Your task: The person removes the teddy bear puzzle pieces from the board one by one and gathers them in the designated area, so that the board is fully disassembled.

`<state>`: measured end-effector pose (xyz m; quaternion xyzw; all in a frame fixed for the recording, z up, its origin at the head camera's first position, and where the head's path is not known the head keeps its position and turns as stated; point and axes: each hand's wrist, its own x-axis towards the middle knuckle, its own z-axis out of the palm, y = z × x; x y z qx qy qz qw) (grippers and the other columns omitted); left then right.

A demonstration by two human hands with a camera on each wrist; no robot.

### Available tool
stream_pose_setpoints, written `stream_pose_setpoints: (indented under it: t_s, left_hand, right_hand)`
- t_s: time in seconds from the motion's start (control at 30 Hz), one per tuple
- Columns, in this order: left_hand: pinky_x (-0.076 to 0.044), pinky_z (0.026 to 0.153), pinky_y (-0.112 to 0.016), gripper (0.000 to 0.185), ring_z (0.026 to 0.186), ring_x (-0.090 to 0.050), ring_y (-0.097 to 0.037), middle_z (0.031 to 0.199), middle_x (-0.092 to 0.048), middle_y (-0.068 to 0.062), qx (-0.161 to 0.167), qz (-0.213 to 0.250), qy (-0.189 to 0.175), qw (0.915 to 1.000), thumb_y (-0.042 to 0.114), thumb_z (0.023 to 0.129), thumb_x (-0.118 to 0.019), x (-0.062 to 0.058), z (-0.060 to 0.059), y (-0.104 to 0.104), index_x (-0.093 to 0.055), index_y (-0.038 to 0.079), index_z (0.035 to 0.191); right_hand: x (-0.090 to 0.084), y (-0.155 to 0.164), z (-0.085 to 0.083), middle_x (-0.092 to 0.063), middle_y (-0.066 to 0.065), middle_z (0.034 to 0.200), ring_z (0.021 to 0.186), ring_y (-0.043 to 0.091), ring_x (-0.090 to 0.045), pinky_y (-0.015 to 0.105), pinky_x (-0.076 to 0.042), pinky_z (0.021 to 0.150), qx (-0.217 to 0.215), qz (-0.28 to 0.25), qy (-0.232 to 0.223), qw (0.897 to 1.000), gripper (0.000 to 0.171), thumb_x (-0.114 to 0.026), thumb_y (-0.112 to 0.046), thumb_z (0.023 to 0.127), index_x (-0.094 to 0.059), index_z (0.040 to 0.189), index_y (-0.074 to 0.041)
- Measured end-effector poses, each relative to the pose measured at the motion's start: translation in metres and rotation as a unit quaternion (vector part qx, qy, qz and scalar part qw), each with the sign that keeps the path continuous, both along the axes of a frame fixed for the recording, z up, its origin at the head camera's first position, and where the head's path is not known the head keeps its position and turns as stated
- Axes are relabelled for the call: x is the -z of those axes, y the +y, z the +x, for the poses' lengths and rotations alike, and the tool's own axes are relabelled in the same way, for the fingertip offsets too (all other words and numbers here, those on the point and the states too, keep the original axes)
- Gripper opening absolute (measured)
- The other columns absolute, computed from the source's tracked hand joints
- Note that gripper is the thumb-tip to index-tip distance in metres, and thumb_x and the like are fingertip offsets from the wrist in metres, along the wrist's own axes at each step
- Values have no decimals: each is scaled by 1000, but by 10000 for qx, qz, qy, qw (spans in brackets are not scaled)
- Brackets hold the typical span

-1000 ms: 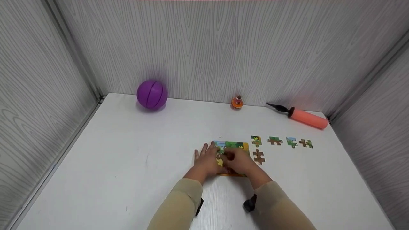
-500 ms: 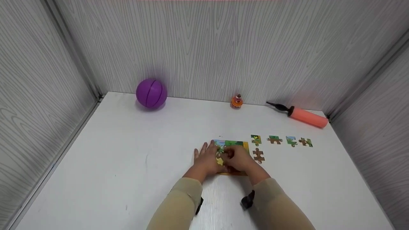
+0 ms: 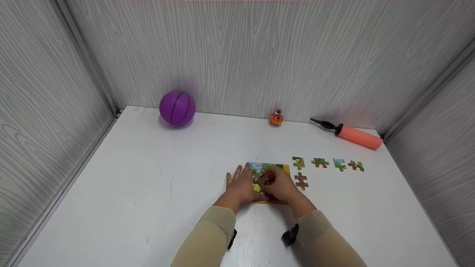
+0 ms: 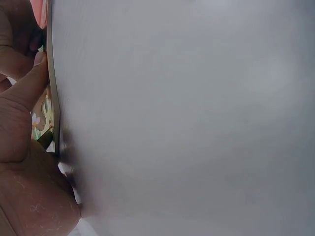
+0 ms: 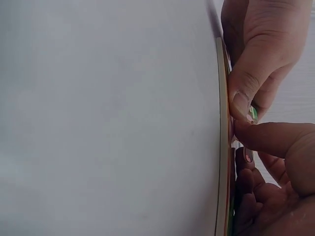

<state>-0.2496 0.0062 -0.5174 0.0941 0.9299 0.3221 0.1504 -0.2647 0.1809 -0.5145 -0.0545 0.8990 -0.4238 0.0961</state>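
Observation:
My left hand [image 3: 242, 187] lies along the left side of a colourful jigsaw puzzle board [image 3: 270, 165], fingers spread. Its thumb [image 5: 241, 102] presses on the board's near edge in the right wrist view. Over the middle of the board, my right hand [image 3: 281, 184] has curled fingers and pinches a small jigsaw piece [image 5: 248, 155], mostly hidden by the fingers. Just right of the board lie a brown jigsaw piece [image 3: 301, 181] and a green and yellow piece [image 3: 298, 162]. Both hands cover much of the picture.
Further right, more loose pieces lie in a row: a green and brown piece [image 3: 320, 162], a blue and green piece [image 3: 339, 164] and a brown piece [image 3: 356, 165]. Along the back wall are a purple ball [image 3: 177, 108], an orange figurine [image 3: 276, 118] and a coral hand pump [image 3: 359, 137].
My right fingers have shifted slightly over the middle of the board. The left hand stays on the board's left side, and the loose pieces lie as before.

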Motion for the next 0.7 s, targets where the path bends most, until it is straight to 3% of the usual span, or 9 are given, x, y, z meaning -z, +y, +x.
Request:
stream_pose_setpoints:
  t_s: [0.2, 0.5, 0.7]
  left_hand:
    - [1, 127, -61, 97, 163, -8, -34, 176, -18, -10, 13, 44, 105, 9999, 45, 86, -88, -5, 2, -1, -40, 10, 163]
    - [-1, 127, -63, 99, 162, -11, -35, 176, -19, -10, 38, 19, 196, 9998, 48, 84, -89, -3, 2, -1, -41, 11, 162]
    - [-1, 127, -62, 106, 163, -9, -34, 177, -17, -10, 57, -48, 155, 9999, 49, 85, -88, -2, 1, -1, -33, 8, 165]
  right_hand:
    - [-2, 1, 1, -69, 4, 100, 92, 20, -64, 40, -55, 84, -9, -174, 15, 9998, 37, -79, 4, 88, -69, 121, -7]
    - [-1, 3, 3, -70, 4, 101, 92, 20, -64, 41, -55, 85, -41, -129, 211, 9997, 36, -78, 2, 89, -71, 123, -6]
    - [-4, 8, 4, -69, 3, 103, 94, 20, -63, 41, -55, 85, -67, -119, 385, 9992, 38, -77, 4, 88, -71, 124, -7]
